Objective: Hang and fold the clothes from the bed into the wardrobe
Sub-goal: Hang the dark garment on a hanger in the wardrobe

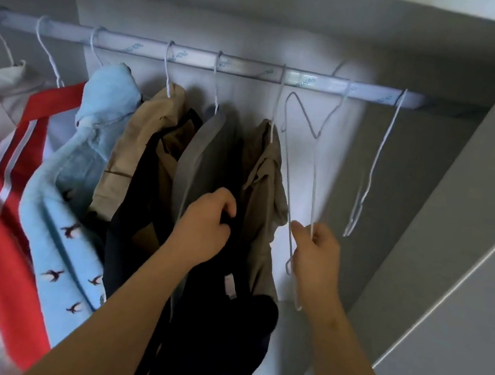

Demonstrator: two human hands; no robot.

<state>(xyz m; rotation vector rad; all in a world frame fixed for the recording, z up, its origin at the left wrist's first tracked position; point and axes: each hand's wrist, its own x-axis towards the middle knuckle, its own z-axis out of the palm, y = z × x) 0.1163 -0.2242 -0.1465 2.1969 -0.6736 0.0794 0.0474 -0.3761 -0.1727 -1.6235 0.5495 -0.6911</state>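
Grey wardrobe (458, 217) part-filled, row of hung garments (93, 140) already along the rail (194, 56), black garment (214, 325) not yet hung, gripped in curled left hand (202, 228) below the rail, khaki shirt (264, 173) crowding alongside, right hand (316, 254) pinching empty wire hanger (316, 135), spare hanger (369, 179) just beside.

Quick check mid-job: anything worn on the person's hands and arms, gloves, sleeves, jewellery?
Nothing worn shows. The left hand and right hand are ungloved, with no rings visible on the fingers. Both forearms are bare down to the frame's edge: no sleeves, watch or bands.
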